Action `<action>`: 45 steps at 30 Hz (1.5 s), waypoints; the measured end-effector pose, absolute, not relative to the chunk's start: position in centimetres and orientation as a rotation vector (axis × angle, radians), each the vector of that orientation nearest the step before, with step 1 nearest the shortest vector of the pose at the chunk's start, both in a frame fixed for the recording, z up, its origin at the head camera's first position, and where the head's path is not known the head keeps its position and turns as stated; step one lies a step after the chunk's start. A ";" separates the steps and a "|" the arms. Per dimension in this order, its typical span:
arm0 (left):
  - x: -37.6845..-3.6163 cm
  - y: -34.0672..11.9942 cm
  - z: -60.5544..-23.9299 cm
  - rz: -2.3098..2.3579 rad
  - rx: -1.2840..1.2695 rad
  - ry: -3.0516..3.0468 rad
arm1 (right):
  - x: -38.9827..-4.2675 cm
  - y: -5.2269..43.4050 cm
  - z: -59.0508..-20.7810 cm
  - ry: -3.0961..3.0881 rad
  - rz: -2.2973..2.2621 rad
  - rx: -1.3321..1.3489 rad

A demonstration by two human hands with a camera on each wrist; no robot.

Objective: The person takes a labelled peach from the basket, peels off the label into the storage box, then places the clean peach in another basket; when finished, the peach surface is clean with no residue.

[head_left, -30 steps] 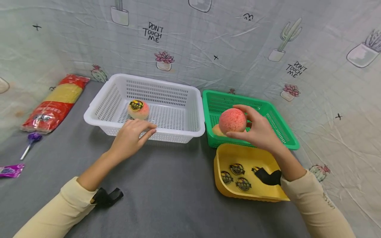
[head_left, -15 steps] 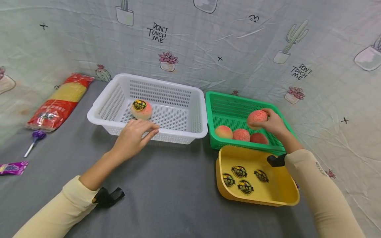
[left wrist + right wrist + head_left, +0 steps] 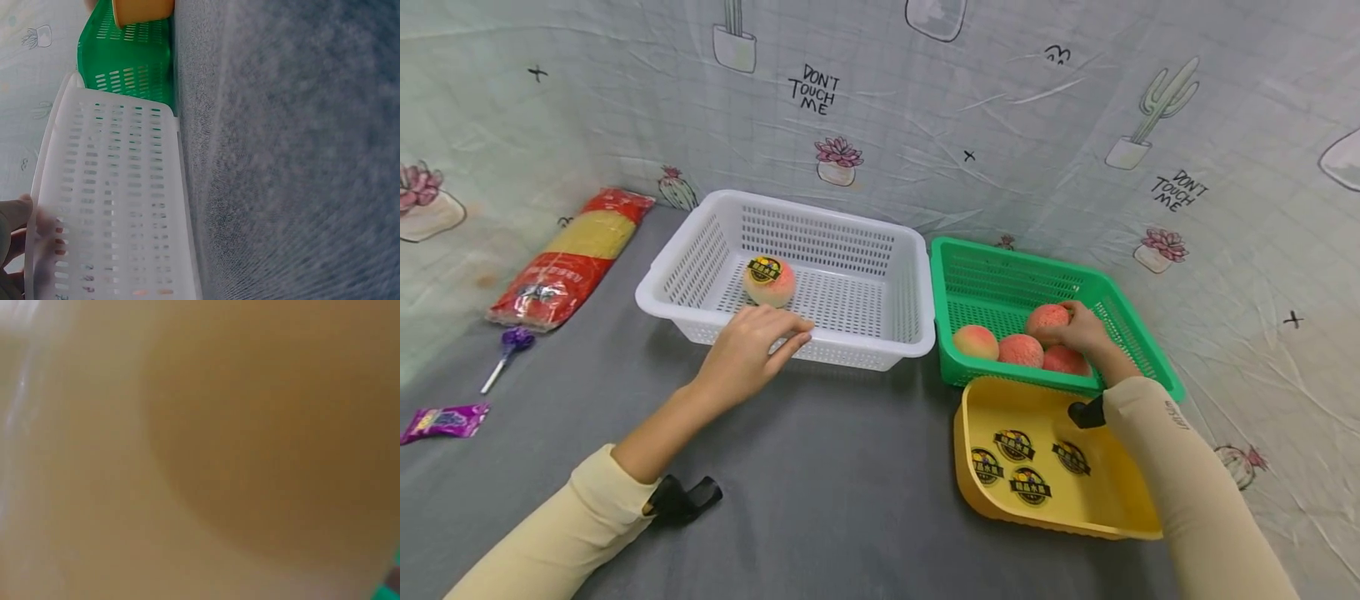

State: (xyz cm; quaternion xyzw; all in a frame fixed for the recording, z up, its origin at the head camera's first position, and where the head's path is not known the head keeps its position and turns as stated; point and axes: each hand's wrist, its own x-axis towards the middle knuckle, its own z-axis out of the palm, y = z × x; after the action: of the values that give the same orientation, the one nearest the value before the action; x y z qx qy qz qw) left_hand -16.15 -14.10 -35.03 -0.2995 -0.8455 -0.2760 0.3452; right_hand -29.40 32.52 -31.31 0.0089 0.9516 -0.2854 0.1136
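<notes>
My right hand (image 3: 1081, 329) holds a pink peach (image 3: 1047, 318) low inside the green basket (image 3: 951, 367). Several other peaches lie beside it, among them a yellowish peach (image 3: 975, 342) and a pink peach (image 3: 1021, 351). Over the front rim of the white basket (image 3: 868, 352) is my left hand (image 3: 748, 354), gripping the edge. In the left wrist view, the white basket (image 3: 119, 187) has fingers showing faintly through its slotted wall. A peach with a black-and-gold label (image 3: 769, 282) sits inside that basket. Only blurred yellow plastic fills most of the right wrist view.
In front of the green basket stands a yellow tub (image 3: 1052, 517) with several round labels (image 3: 1031, 485) inside. On the left lie a red-and-yellow packet (image 3: 568, 262), a purple lollipop (image 3: 512, 346) and a purple candy wrapper (image 3: 447, 422). A patterned cloth hangs behind.
My right hand has carried the peach rightward and down among the others in the green basket. The left hand stays at the white basket's rim. The head view has shifted slightly.
</notes>
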 end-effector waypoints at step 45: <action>-17.7 -22.8 -32.5 -1.036 0.100 -2.319 | -24.6 16.7 -24.6 3.007 -0.914 -0.670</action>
State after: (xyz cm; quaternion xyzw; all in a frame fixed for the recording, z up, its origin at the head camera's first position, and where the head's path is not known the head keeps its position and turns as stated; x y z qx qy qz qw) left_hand -17.65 -22.77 -32.53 0.0376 -0.8717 -0.3892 0.2953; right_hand -24.64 16.72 -24.63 -0.2085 0.9351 -0.2843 -0.0359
